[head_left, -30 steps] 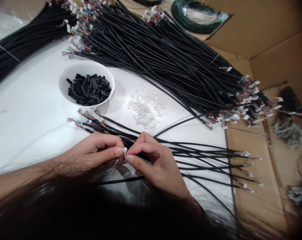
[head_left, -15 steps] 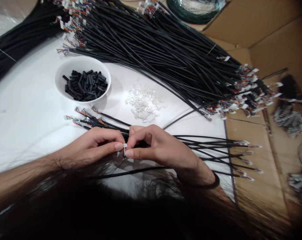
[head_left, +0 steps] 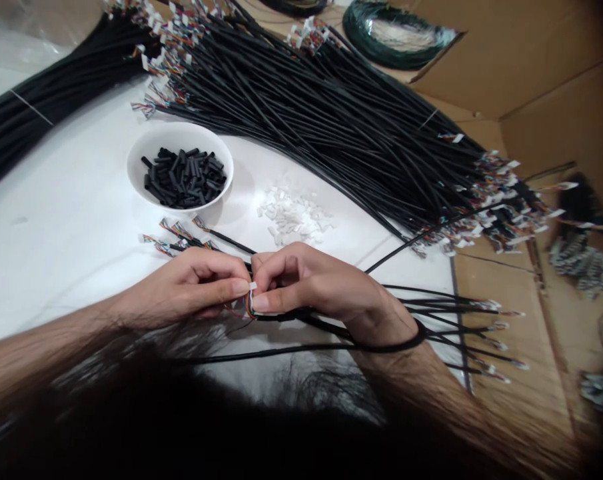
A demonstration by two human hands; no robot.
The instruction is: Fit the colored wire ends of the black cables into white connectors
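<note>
Head view, looking down on close finger work above a white table. Holding the left forearm nearly level from nine o'clock, pointing the left hand toward three o'clock. Pinching a small white connector between left thumb and forefinger, tips almost together, near the middle of the view. Holding the right forearm slantwise from four o'clock, arching the right hand at the wrist, and wearing there a dark band. Curling the right fingers inward, setting the thumb tip against coloured wires at six o'clock of the connector. Leaving only a narrow gap between right thumb and forefinger, but not being able to tell a firm grip from a light touch. Having one black cable at five o'clock of the connector, joining with these wires. Facing a white bowl of short black tubes at eleven o'clock from the hands, and a loose pile of white pieces at one o'clock. Seeing beyond, from eleven to two o'clock, a large heap of black cables with connector ends.
</note>
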